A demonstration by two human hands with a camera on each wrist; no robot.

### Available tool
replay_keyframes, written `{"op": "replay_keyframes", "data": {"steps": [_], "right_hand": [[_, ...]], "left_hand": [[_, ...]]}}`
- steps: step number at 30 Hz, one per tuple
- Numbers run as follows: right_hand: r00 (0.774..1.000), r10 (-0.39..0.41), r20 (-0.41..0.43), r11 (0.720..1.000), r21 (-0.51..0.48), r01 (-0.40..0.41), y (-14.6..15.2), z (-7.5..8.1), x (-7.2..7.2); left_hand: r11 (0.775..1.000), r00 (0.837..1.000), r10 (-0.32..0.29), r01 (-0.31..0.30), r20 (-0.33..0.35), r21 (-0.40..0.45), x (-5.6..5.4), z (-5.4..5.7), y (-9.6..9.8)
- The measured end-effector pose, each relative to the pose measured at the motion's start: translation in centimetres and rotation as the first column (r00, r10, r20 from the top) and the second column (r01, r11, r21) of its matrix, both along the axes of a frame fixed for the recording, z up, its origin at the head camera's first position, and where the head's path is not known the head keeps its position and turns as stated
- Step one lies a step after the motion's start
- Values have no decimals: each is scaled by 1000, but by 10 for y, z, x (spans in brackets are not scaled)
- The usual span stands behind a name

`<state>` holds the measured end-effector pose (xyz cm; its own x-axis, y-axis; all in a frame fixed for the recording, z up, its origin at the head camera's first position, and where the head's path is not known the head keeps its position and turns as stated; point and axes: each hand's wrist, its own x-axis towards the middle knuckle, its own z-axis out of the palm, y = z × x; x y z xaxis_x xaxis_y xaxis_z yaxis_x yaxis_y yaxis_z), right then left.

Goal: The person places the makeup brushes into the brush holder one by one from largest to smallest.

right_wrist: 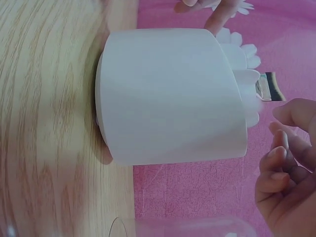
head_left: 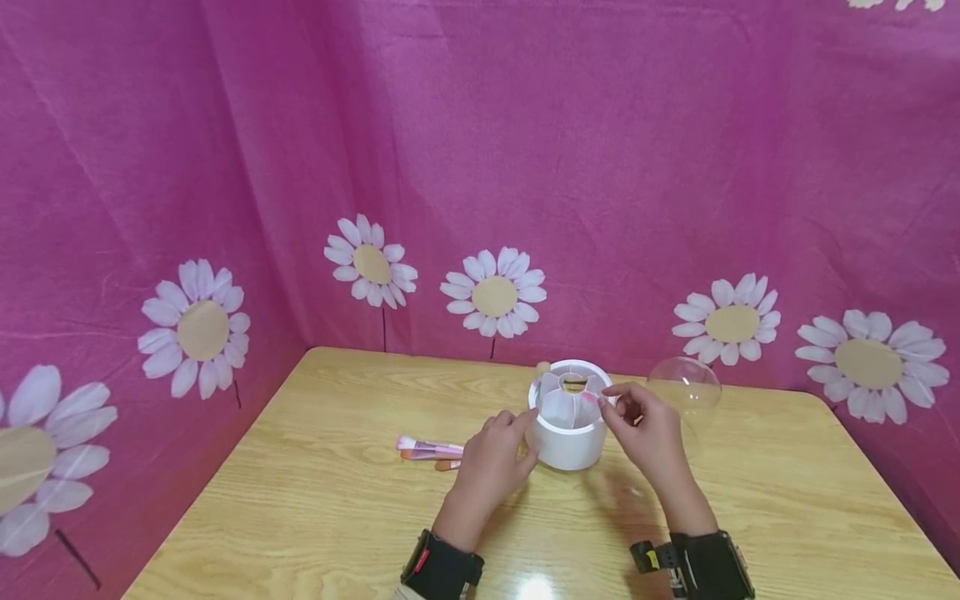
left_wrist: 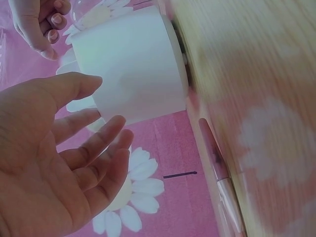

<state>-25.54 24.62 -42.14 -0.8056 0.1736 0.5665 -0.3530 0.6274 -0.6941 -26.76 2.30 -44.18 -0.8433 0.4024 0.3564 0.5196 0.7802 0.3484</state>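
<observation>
A white round organizer (head_left: 570,446) with petal-shaped dividers stands on the wooden table. From its top a brush (right_wrist: 269,86) with dark bristles sticks out, and a tan tip (head_left: 542,369) shows at the far left rim. My left hand (head_left: 495,454) is at the organizer's left side with loosely bent fingers, its thumb and index fingertips close to the wall. At the right rim is my right hand (head_left: 645,425), thumb and index finger apart and other fingers bent. A small pink patch (head_left: 589,397) shows inside, beside the right fingertips. No object shows between either hand's fingers.
Several makeup brushes (head_left: 427,448) lie on the table left of the organizer, partly hidden by the left hand. A clear dome lid (head_left: 686,385) sits at the back right. Behind the table (head_left: 322,500) hangs a pink cloth (head_left: 600,167) with white flowers.
</observation>
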Motion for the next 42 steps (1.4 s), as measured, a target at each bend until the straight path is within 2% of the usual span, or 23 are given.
{"op": "replay_keyframes", "data": {"steps": [7,11,14,17,20,22,26,31,35,42], "right_hand": [[1000,13,-29,1000,21,-12,-12,2,-5],[994,64,-85,996,70,-58,-22,7,-4],[979,140,-146,984,131,-122,-33,13,-3],[953,230,-197,962,196,-192,-46,17,-1],[930,307,-200,930,270,-249,-62,14,1],[924,348,-155,904,316,-288,-74,9,3],[914,406,-10,845,386,-371,-100,-2,0],[879,466,100,778,428,-460,-132,-14,-15],[861,480,166,725,477,-496,-157,-22,-31],[862,399,312,632,587,-506,-195,-34,-47]], "left_hand": [[1000,1000,18,-18,-15,-14,-3,8,-11],[1000,999,29,-29,-30,-6,-6,14,-16],[999,999,41,-41,-17,14,-10,21,-22],[996,998,57,-58,7,70,-14,31,-35],[983,995,99,-101,22,152,-19,40,-55],[970,990,142,-144,24,198,-21,44,-70],[939,971,236,-234,21,250,-23,47,-100],[912,949,311,-312,46,267,-22,45,-127],[904,944,321,-329,74,271,-21,41,-136],[910,948,306,-320,93,265,-18,36,-142]]}}
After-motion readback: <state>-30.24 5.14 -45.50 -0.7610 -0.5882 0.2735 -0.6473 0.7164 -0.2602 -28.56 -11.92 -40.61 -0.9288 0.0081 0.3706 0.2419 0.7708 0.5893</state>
